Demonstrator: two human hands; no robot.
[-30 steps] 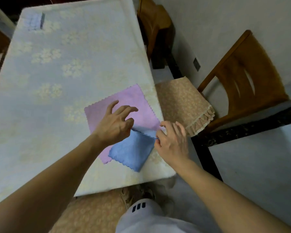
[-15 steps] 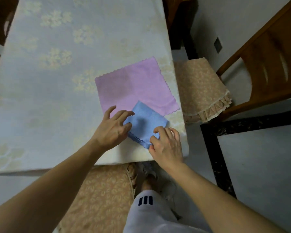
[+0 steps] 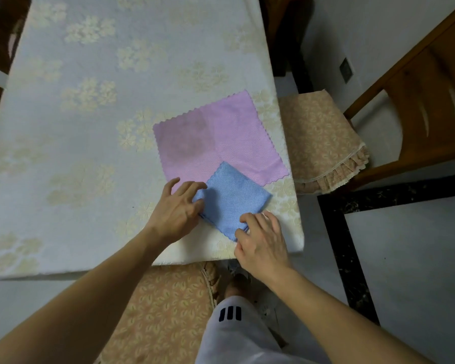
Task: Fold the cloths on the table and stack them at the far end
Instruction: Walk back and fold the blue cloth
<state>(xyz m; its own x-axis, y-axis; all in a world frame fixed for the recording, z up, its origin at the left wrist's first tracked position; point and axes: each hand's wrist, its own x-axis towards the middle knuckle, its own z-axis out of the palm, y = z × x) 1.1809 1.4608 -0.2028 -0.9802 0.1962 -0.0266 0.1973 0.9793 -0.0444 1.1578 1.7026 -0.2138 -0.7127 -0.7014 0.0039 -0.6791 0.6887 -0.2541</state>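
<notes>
Head view: both hands' fingers seemingly pinch the folded blue cloth (image 3: 233, 199) overlapping the pink cloth (image 3: 216, 143).

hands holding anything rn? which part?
Both are on the folded blue cloth: left hand grips its left corner, right hand pinches its near corner. The pink cloth lies unheld.

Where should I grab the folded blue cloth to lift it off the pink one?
Pinch the blue cloth at its stacked scalloped edges on the near side, between the left hand and right hand, coming from the table's near edge. The layers meet there, so it probably stays folded.
</notes>
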